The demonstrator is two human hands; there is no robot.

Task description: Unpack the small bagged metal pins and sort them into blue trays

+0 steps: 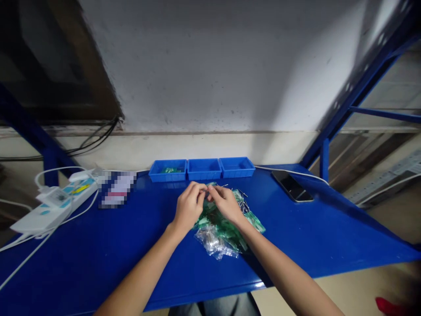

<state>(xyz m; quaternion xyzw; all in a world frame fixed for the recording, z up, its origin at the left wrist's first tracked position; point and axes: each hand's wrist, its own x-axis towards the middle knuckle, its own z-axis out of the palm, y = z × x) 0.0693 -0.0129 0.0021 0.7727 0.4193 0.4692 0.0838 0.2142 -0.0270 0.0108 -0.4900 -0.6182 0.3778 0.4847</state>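
Note:
My left hand [190, 204] and my right hand [226, 202] meet at the fingertips over a pile in the middle of the blue table. Both are closed in a pinch; whatever sits between the fingers is too small to make out. Under and around them lie green-and-clear plastic packets [230, 232], partly hidden by the hands. Thin dark metal pieces [243, 205] stick out on the pile's right side. A clear plastic bag [213, 241] with something silvery inside rests at the near edge of the pile.
Three blue bins stand along the wall; the left bin [168, 177] holds some green packets. A black phone [292, 186] lies at the right. At the left are a white power strip [54, 210] with cables and a blurred-out flat item [117, 189]. Blue frame posts flank the table.

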